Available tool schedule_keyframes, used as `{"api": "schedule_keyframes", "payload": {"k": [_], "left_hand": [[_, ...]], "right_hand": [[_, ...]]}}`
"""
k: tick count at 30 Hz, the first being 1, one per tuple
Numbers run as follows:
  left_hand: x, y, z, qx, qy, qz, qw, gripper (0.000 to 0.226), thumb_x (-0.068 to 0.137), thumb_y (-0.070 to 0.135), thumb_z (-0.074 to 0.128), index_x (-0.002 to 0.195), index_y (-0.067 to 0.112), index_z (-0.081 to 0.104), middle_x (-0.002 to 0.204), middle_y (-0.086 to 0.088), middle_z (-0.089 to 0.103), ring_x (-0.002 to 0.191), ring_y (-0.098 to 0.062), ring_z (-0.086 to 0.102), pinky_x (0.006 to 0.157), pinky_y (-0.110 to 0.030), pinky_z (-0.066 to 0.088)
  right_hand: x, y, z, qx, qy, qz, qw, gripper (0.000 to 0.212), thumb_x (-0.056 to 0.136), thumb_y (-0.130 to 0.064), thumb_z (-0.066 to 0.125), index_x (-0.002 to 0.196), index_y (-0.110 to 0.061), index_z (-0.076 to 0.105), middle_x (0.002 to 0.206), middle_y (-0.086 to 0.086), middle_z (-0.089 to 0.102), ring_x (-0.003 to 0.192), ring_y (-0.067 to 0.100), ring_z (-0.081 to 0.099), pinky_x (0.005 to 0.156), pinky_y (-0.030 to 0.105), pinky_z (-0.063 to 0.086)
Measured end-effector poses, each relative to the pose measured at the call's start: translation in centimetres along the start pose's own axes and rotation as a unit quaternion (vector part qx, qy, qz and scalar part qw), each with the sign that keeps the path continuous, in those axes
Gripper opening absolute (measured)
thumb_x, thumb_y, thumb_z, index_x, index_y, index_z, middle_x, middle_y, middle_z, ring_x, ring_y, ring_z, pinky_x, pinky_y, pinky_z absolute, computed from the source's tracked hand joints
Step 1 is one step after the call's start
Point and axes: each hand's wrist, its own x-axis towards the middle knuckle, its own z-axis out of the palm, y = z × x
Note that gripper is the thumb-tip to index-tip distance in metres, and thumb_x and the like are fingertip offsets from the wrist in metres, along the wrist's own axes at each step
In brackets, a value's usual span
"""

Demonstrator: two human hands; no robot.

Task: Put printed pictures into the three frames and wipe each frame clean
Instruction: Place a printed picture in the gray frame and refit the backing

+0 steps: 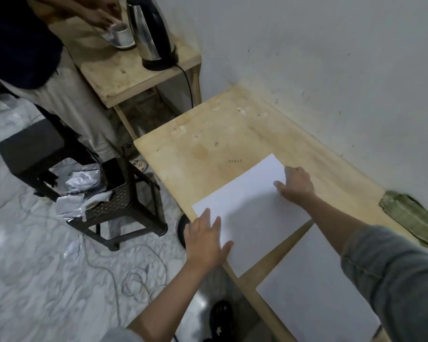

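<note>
Pale, stained wood forms the table (208,144) that runs along a scuffed grey-white wall (331,58). On it lie 2 white sheets, both blank on the side that shows.

Fingers (209,218) of the left hand (206,239) are straight and spread, lying flat on the near-left corner of the far sheet (247,203), where that corner meets the table's left edge; the thumb points toward the sheet's middle. The bare left forearm runs down to the bottom of the view. Fingers of the right hand (295,185) are bent at the sheet's far-right edge, the thumb on top of the paper; their tips are hidden, so I cannot tell whether they pinch the edge or only press it. The right forearm leads back to a grey sleeve (391,280).

Just beside the far sheet, nearer the camera, lies the second sheet (319,292), with a strip of bare wood between the 2. A folded green cloth (413,218) rests at the wall on the right.

Behind the table stands a smaller wooden table (124,77) carrying a steel kettle (151,30) and a cup (121,34); another person's hand (101,16) is at the cup. On the marble floor (35,267) to the left are a dark woven stool (124,206) with crumpled silver wrapping (82,191), a black box (32,146) and a loose cable (124,275).
</note>
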Motion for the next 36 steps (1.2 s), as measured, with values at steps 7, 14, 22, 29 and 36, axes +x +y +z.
{"api": "schedule_keyframes", "payload": {"k": [7, 14, 22, 29, 36], "left_hand": [[0.2, -0.4, 1.2, -0.014, -0.042, -0.005, 0.999, 0.088, 0.086, 0.072, 0.033, 0.153, 0.027, -0.001, 0.16, -0.001, -0.018, 0.148, -0.023, -0.011, 0.113, -0.055, -0.012], [0.2, -0.2, 1.6, -0.018, -0.039, -0.014, 0.999, 0.087, 0.087, 0.072, 0.028, 0.153, 0.024, -0.003, 0.159, -0.004, -0.02, 0.147, -0.025, -0.014, 0.114, -0.056, -0.007], [-2.5, 2.7, 1.3, -0.029, -0.006, 0.009, 1.0, 0.075, 0.092, 0.065, 0.026, 0.15, 0.019, 0.018, 0.161, -0.008, 0.0, 0.148, -0.026, 0.004, 0.117, -0.051, 0.006], [-8.3, 8.7, 2.4, -0.071, 0.031, 0.007, 0.997, 0.058, 0.083, 0.066, 0.046, 0.112, 0.017, 0.056, 0.129, -0.003, 0.045, 0.12, -0.026, 0.045, 0.097, -0.038, 0.036], [-11.7, 12.8, 3.3, -0.021, -0.02, -0.078, 0.997, 0.067, 0.085, 0.065, 0.047, 0.126, 0.013, 0.049, 0.128, -0.008, 0.043, 0.119, -0.025, 0.043, 0.096, -0.036, 0.043]], "right_hand": [[-1.0, -0.3, 3.2, -0.085, -0.004, -0.032, 0.996, 0.077, 0.089, -0.058, 0.044, 0.147, -0.016, 0.016, 0.157, 0.015, 0.005, 0.142, 0.03, 0.012, 0.109, 0.058, 0.015], [-1.9, -0.9, 3.4, -0.098, 0.003, -0.032, 0.995, 0.069, 0.095, -0.051, 0.038, 0.148, -0.014, 0.015, 0.156, 0.018, 0.004, 0.144, 0.03, 0.007, 0.11, 0.059, 0.012], [-5.9, 2.5, 2.2, -0.095, 0.018, -0.048, 0.994, 0.065, 0.095, -0.047, 0.037, 0.147, -0.013, 0.018, 0.156, 0.018, 0.007, 0.144, 0.029, 0.01, 0.112, 0.055, 0.008], [-11.3, 10.1, -0.4, -0.094, 0.01, -0.015, 0.995, 0.06, 0.094, -0.046, 0.036, 0.144, -0.015, 0.025, 0.155, 0.019, 0.007, 0.141, 0.034, 0.016, 0.112, 0.055, 0.009], [-17.7, 17.4, -0.7, -0.086, -0.026, 0.027, 0.996, 0.067, 0.094, -0.047, 0.038, 0.147, -0.012, 0.016, 0.156, 0.017, 0.004, 0.142, 0.032, 0.012, 0.114, 0.054, 0.005]]}}
